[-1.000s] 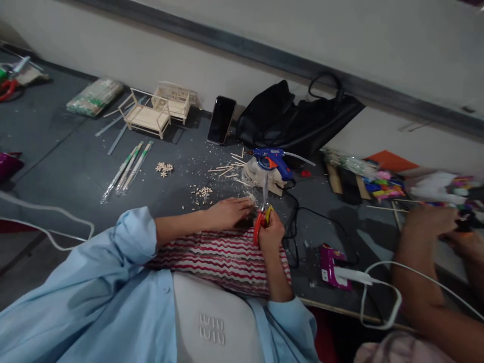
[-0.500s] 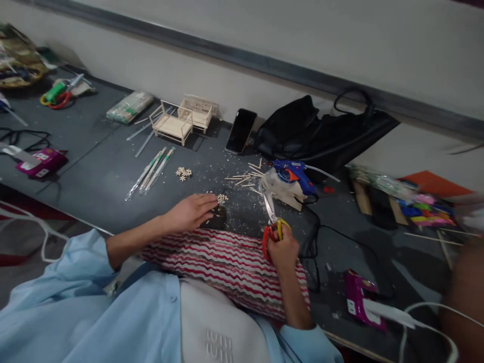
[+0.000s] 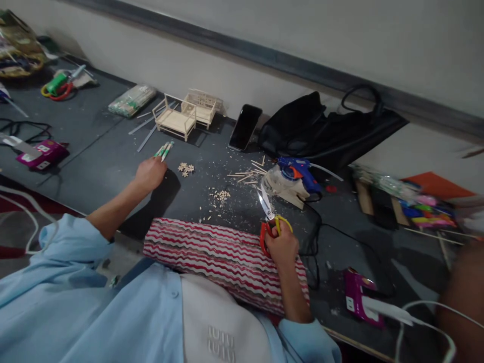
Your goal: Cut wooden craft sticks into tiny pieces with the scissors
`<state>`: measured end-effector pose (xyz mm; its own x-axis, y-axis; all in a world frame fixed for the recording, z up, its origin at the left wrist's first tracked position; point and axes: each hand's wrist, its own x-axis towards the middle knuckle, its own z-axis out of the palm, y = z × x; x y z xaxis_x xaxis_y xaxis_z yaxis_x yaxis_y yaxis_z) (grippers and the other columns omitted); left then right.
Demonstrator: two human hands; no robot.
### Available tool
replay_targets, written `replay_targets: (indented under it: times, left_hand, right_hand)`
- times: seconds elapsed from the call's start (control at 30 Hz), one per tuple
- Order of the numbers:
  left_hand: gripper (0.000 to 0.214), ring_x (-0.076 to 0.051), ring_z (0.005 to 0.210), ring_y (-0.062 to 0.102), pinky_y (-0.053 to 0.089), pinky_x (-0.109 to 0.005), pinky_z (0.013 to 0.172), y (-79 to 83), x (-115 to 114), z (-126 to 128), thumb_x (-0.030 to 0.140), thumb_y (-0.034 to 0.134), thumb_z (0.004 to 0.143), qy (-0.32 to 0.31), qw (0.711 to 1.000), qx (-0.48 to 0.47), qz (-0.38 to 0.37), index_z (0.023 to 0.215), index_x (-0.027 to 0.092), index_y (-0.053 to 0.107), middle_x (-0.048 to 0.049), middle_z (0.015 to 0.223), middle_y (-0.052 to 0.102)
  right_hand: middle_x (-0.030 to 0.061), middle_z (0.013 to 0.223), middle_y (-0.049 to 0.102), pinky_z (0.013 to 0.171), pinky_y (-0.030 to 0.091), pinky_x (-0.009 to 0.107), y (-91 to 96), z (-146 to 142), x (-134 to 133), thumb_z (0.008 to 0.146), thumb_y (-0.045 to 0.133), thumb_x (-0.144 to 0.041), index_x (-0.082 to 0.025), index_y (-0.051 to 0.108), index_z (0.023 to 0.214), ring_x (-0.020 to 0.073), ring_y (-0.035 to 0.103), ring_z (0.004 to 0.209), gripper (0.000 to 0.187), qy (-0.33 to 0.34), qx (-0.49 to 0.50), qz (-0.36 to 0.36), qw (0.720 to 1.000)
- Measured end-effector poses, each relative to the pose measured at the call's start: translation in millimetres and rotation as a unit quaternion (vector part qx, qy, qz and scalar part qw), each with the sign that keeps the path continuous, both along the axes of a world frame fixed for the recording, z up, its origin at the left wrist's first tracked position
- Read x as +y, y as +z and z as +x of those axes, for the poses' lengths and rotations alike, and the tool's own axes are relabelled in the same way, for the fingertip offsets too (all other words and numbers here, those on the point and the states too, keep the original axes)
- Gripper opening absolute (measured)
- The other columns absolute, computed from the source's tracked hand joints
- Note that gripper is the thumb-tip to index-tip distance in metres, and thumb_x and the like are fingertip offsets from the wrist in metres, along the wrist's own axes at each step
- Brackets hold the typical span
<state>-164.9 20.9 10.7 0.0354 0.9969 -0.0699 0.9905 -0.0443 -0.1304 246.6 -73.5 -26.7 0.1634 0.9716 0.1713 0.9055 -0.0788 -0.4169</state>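
My left hand [image 3: 150, 174] lies over slim plastic-wrapped packets of sticks [image 3: 165, 151], fingers curled down around them. Only the green-and-white far ends of the packets show past the hand. In my right hand [image 3: 283, 244] are scissors [image 3: 266, 206] with red and yellow handles, their blades pointing away from me. Between the hands, small cut stick pieces [image 3: 221, 195] are scattered on the dark table. A cluster of flower-shaped wooden pieces [image 3: 186, 169] sits just right of my left hand. Longer thin sticks [image 3: 247, 175] lie beyond the scissors.
Two miniature wooden furniture pieces [image 3: 176, 121] stand at the back beside a phone [image 3: 245, 127]. A blue glue gun [image 3: 300, 171] rests near a black bag [image 3: 325, 131]. Striped cloth [image 3: 212, 252] covers the near edge. Purple power strips [image 3: 361, 297] and cables lie at both sides.
My left hand has left the small cut pieces and moved left and away from me onto the wrapped packets. The right hand still holds the scissors in nearly the same spot.
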Motion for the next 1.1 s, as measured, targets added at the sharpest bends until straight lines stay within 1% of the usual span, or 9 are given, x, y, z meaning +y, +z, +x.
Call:
replay_targets:
  times: [0.13,0.3,0.4,0.47,0.6,0.7,0.83,1.0,1.1]
  left_hand:
    - [0.033,-0.034,0.090,0.066,0.052,-0.039,0.070,0.8,5.1,3.8,0.007,0.038,0.082,-0.032,0.999,0.018,-0.001,0.093,0.007,0.069,-0.0239,0.096,0.067]
    - [0.030,-0.032,0.080,0.068,0.051,-0.039,0.068,-2.1,17.7,11.9,0.004,0.039,0.081,-0.029,0.999,0.029,-0.006,0.088,0.006,0.068,-0.0212,0.082,0.068]
    - [0.033,-0.027,0.083,0.067,0.049,-0.034,0.071,-2.8,23.5,17.8,0.006,0.035,0.086,-0.035,0.999,0.034,0.010,0.101,0.005,0.065,-0.0193,0.089,0.068]
    - [0.035,-0.024,0.085,0.066,0.048,-0.031,0.072,-3.0,23.0,20.4,0.006,0.033,0.087,-0.044,0.998,0.038,0.013,0.103,0.005,0.064,-0.0186,0.092,0.068]
    - [0.032,-0.028,0.083,0.066,0.047,-0.033,0.070,-4.0,12.6,21.2,0.003,0.036,0.084,-0.056,0.998,0.041,-0.009,0.087,0.005,0.068,-0.0206,0.086,0.068]
    - [0.032,-0.030,0.080,0.066,0.047,-0.035,0.068,-5.6,0.5,22.3,0.001,0.038,0.083,-0.056,0.998,0.036,-0.012,0.085,0.005,0.069,-0.0208,0.084,0.068]
    - [0.033,-0.031,0.082,0.065,0.048,-0.036,0.066,-8.3,-18.5,36.4,0.002,0.037,0.082,-0.064,0.997,0.036,-0.002,0.091,0.003,0.068,-0.0232,0.087,0.066]
    - [0.032,-0.027,0.087,0.064,0.050,-0.035,0.068,-9.8,-41.0,73.2,0.006,0.036,0.085,-0.076,0.997,-0.006,0.020,0.095,0.007,0.066,-0.0207,0.092,0.065]
    - [0.030,-0.024,0.097,0.062,0.052,-0.034,0.082,-10.0,-42.0,78.9,0.011,0.038,0.088,-0.121,0.988,-0.084,0.041,0.099,0.012,0.065,-0.0151,0.099,0.066]
  right_hand:
    - [0.0008,0.065,0.057,0.063,0.039,0.027,-0.8,0.5,0.3,0.075,0.052,-0.045,-0.019,0.063,0.094,0.0180,0.055,0.064,0.034,0.005,0.002,-0.008,1.000]
    - [0.0007,0.065,0.058,0.064,0.040,0.027,-0.8,0.0,1.7,0.075,0.052,-0.043,-0.019,0.063,0.092,0.0171,0.055,0.063,0.032,0.004,0.011,-0.007,1.000]
    - [0.0006,0.065,0.058,0.064,0.040,0.027,0.1,-0.9,2.0,0.074,0.053,-0.042,-0.019,0.063,0.090,0.0170,0.055,0.063,0.030,0.002,0.014,-0.014,1.000]
    - [0.0007,0.066,0.058,0.065,0.040,0.027,0.8,-1.4,1.8,0.074,0.053,-0.042,-0.019,0.063,0.090,0.0168,0.055,0.064,0.030,0.008,0.024,-0.015,1.000]
    - [-0.0001,0.066,0.057,0.065,0.041,0.027,1.6,-1.9,0.3,0.075,0.054,-0.040,-0.019,0.063,0.093,0.0163,0.053,0.063,0.030,0.011,0.036,-0.020,0.999]
    - [-0.0001,0.065,0.056,0.065,0.041,0.027,1.6,-2.1,-0.4,0.075,0.055,-0.041,-0.019,0.063,0.094,0.0169,0.053,0.063,0.031,0.010,0.034,-0.025,0.999]
    - [0.0007,0.065,0.057,0.065,0.041,0.028,1.5,-2.5,0.9,0.075,0.055,-0.043,-0.019,0.063,0.094,0.0178,0.053,0.063,0.032,0.012,0.025,-0.033,0.999]
    - [0.0015,0.065,0.057,0.064,0.040,0.029,1.2,-1.9,3.1,0.076,0.055,-0.043,-0.019,0.063,0.095,0.0190,0.054,0.064,0.032,0.014,0.008,-0.035,0.999]
    - [0.0023,0.068,0.059,0.063,0.039,0.028,0.7,-1.5,3.1,0.076,0.054,-0.043,-0.020,0.063,0.096,0.0193,0.056,0.066,0.032,0.013,-0.007,-0.035,0.999]
